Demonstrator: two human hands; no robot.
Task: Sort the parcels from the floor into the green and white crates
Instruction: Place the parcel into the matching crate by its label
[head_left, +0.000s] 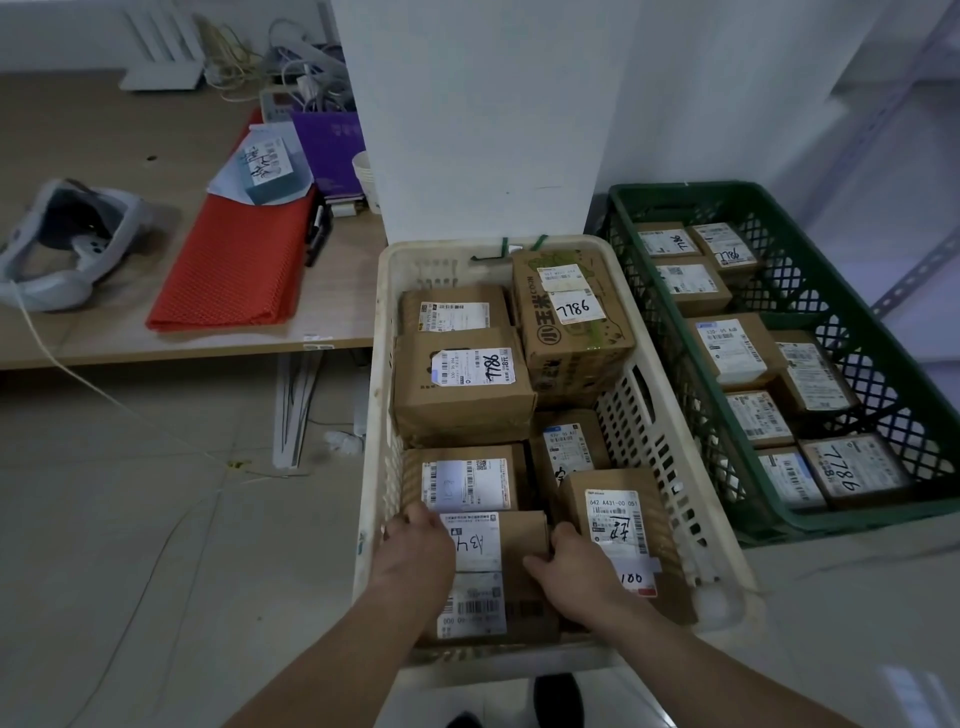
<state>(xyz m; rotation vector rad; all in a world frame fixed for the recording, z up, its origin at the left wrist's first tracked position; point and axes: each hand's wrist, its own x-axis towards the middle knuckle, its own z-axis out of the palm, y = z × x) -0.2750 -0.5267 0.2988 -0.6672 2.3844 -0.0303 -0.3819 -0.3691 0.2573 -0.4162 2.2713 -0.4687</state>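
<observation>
A white crate (670, 447) stands in front of me, filled with several brown cardboard parcels. At its near end lies a small brown parcel (514, 540) with a white label. My left hand (415, 551) grips its left side and my right hand (571, 571) grips its right side, fingers curled over the edges. To the right stands a green crate (841, 332) that also holds several labelled brown parcels. No parcels on the floor are in view.
A low wooden table (130, 171) at the left carries a white headset (67, 244), a red mesh sheet (234, 260), a purple bag and cables. A white pillar (483, 114) rises behind the crates. A thin cable trails over the tiled floor (156, 545).
</observation>
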